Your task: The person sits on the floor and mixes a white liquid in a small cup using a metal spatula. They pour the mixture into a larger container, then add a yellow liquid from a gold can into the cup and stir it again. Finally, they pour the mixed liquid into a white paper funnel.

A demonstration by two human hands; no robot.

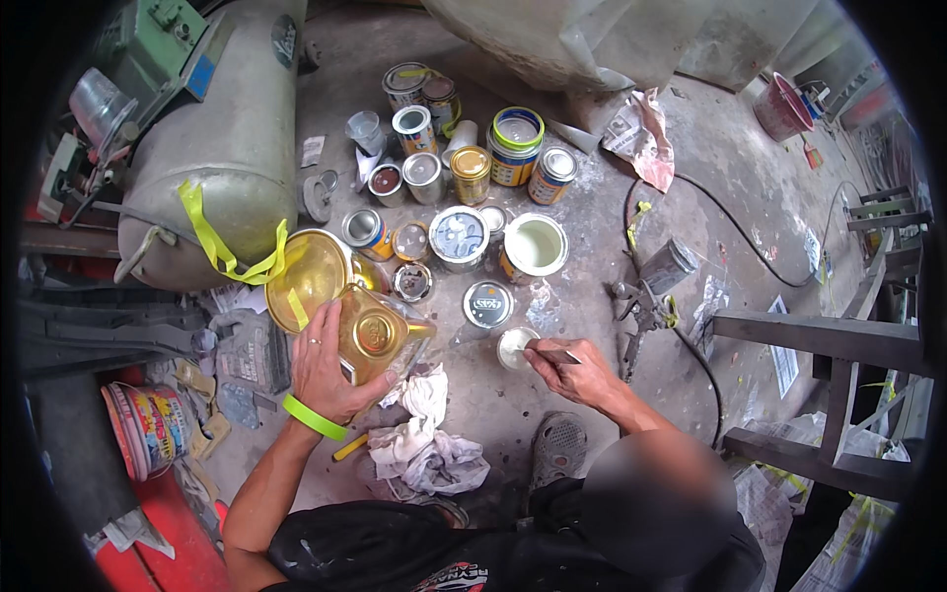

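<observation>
My left hand [330,370] grips a gold rectangular metal can [382,331] with a round cap, beside a round gold tin [301,261] with yellow tape. My right hand [570,365] pinches a flat metal stirrer [564,355] in a small cup [514,347] of white material. Just behind the cup lies a dark round lid [488,301], near an open can [533,255] of pale paint. A closed silver-topped can [460,239] stands beside them. Crumpled white rags [429,454] lie on the floor below the gold can.
Several paint cans [473,168] cluster on the concrete floor. A large metal tank [202,148] is at left, with a printed bucket [148,429] below it. A spray gun [631,306], black hose [735,222] and dark metal frame [819,331] are at right.
</observation>
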